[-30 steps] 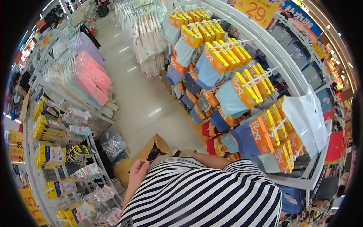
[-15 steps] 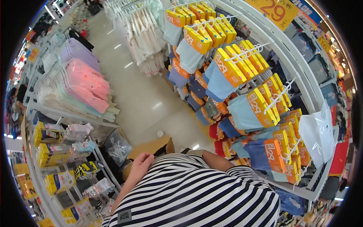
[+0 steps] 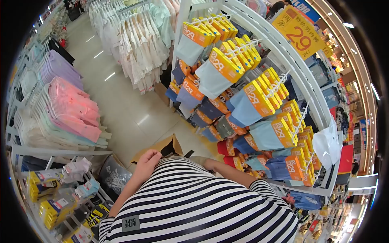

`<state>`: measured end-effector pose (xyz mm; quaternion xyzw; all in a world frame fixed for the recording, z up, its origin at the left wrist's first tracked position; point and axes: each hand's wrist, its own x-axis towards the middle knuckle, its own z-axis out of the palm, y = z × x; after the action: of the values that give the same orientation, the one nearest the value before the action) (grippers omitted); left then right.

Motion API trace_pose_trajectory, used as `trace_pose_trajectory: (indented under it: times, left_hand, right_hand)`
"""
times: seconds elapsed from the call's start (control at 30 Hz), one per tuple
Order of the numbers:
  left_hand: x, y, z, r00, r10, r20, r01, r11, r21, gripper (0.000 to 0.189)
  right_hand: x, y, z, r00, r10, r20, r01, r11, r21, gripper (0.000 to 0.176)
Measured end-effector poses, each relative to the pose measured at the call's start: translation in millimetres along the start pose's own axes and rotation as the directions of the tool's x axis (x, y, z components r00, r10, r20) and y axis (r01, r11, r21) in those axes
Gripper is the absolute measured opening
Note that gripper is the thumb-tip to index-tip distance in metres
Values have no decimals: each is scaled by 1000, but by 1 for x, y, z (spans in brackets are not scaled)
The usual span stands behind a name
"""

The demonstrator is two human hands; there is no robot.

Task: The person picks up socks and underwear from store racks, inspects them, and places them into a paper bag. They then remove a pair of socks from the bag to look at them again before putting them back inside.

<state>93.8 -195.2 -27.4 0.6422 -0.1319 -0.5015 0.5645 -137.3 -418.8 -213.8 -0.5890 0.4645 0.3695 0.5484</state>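
My left hand (image 3: 148, 160) is held in front of the striped shirt (image 3: 194, 194), close to its lower edge. Its fingers are curled together, and whatever may be inside them is hidden. Just beyond it on the floor stands an open cardboard box (image 3: 172, 144), partly covered by the hand and shirt. My right forearm (image 3: 231, 172) reaches forward along the other side of the shirt. The shirt hides my right hand.
To the right, a white rack (image 3: 322, 101) carries packaged underwear (image 3: 251, 99) on hooks. Pink garments (image 3: 75, 107) hang at left above packaged socks (image 3: 56, 204). A clear plastic bag of white hooks (image 3: 115, 176) lies beside the box. The tiled aisle floor (image 3: 125, 109) runs ahead.
My view has turned, so the right rack shows more fully and the price sign has come further into frame. My left hand stays curled near the shirt.
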Motion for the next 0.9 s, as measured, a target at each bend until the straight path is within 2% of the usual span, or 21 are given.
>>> trace_pose_trajectory:
  times: [0.1,0.2,0.27,0.37,0.4,0.43,0.47,0.5,0.57,0.6,0.7,0.73,0.77,0.83,0.87,0.9]
  left_hand:
    - [14,6,-19,998,-16,58,15,1000,25,20]
    - [24,17,-34,995,-58,83,55,998,41,21]
    - [29,22,-42,995,-64,78,60,997,57,21]
    - [39,27,-51,991,-80,103,78,997,24,21]
    - [44,27,-54,991,-82,105,80,996,25,22]
    - [48,27,-55,990,-88,108,86,996,25,22]
    - [53,26,-56,989,-95,112,92,995,28,22]
    - [59,22,-58,986,-103,134,99,994,37,22]
    - [69,21,-58,983,-106,151,105,994,12,23]
    - [71,19,-56,981,-117,155,119,993,-6,23]
    - [78,26,-57,985,-129,113,128,992,12,22]
    - [79,33,-58,987,-130,91,129,992,17,22]
    - [79,40,-58,986,-149,73,147,989,23,22]
    - [81,48,-61,989,-142,32,141,990,28,22]
    - [83,51,-61,989,-144,20,143,989,34,22]
    - [82,65,-59,981,-192,-17,193,977,94,21]
  right_hand:
    - [2,-14,7,996,-31,-88,33,999,28,39]
    - [-2,-1,13,919,-373,-131,371,928,-42,35]
    - [-35,-11,11,958,-242,-155,272,937,219,35]
    - [-75,-35,-9,997,-62,-52,71,980,184,37]
    - [-69,-32,-15,991,-110,-77,105,992,-67,37]
    - [-54,-21,-19,983,-160,-88,125,942,-313,38]
    - [-41,-11,-22,974,-208,-85,130,834,-537,39]
    - [-37,-5,-23,958,-273,-91,191,839,-509,40]
    - [-33,-12,-26,991,-103,-80,91,985,-143,39]
    - [-37,-15,-25,999,-15,-45,17,999,46,39]
    - [11,15,-16,966,-204,-160,179,971,-156,38]
    - [22,19,-17,967,-211,-146,177,961,-214,34]
    - [41,33,-24,943,-322,-87,291,921,-260,34]
    - [34,26,-40,900,-435,43,425,849,-313,33]
    - [3,-1,-59,893,-436,107,446,833,-327,34]
    - [41,40,-73,913,-388,130,408,881,-238,39]
